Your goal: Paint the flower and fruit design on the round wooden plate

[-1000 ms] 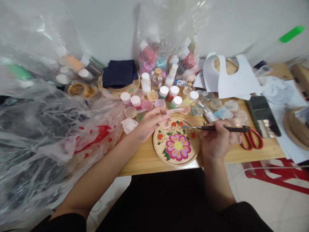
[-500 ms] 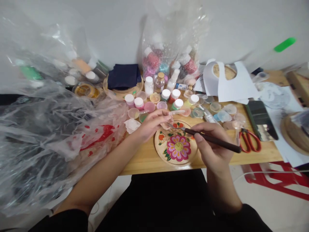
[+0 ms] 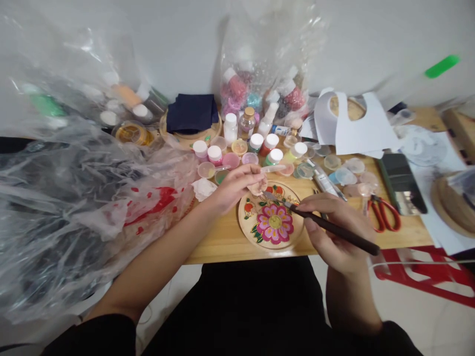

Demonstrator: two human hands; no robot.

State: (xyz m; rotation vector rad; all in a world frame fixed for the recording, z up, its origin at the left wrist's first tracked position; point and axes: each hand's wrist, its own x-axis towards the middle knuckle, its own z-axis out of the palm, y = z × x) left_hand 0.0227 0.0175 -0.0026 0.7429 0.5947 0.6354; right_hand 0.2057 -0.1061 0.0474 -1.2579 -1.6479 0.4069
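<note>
My left hand (image 3: 237, 187) is closed on a small clear cup (image 3: 259, 186), held above the upper left edge of a round wooden board. A pale, thin stick (image 3: 272, 168) shows at its fingertips. Painted on the board (image 3: 247, 228) are a pink flower (image 3: 275, 223), orange fruits and green leaves with gold outlines. My right hand (image 3: 336, 225) grips the dark handle of a metal-tipped tool (image 3: 334, 228). The tool's tip is over the board's upper part, just right of the cup.
White-capped paint jars (image 3: 274, 156) and small cups (image 3: 230, 160) stand behind the board. To the right lie a metal tube (image 3: 324, 179), red-handled scissors (image 3: 386, 213) and a phone (image 3: 403, 183). Crumpled plastic (image 3: 74, 217) covers the left side.
My right hand has moved right and slightly down, and the tool's tip has drawn away from the cup. My left hand still holds the cup. The view has shifted slightly.
</note>
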